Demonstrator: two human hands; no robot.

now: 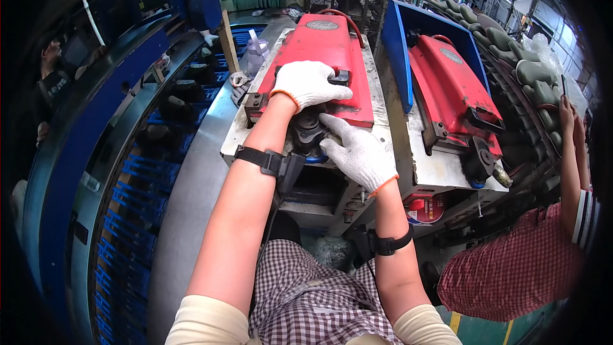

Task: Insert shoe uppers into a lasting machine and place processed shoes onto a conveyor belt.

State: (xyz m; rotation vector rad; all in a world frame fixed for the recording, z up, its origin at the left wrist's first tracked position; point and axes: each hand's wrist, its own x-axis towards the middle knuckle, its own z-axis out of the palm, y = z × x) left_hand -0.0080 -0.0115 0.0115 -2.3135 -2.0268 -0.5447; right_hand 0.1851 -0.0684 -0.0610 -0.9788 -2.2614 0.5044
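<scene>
A red machine cover (319,48) lies in front of me on a white metal housing (237,133). My left hand (308,83), in a white knitted glove with an orange cuff, is closed over the black handle (340,77) across the cover's front. Below it, a rounded black moulded part (308,129) sticks out of the machine front. My right hand (364,156), gloved the same way, has thumb and forefinger against the right side of that part. The fingertips of my left hand are mostly hidden behind its knuckles.
A second red machine (447,80) with a blue side guard (401,57) stands at right, near a worker in a checked apron (511,265). Racks hold green shoe-shaped pieces (533,73). At left runs a conveyor with blue slats (131,198). A lilac bottle (257,54) stands behind the machine.
</scene>
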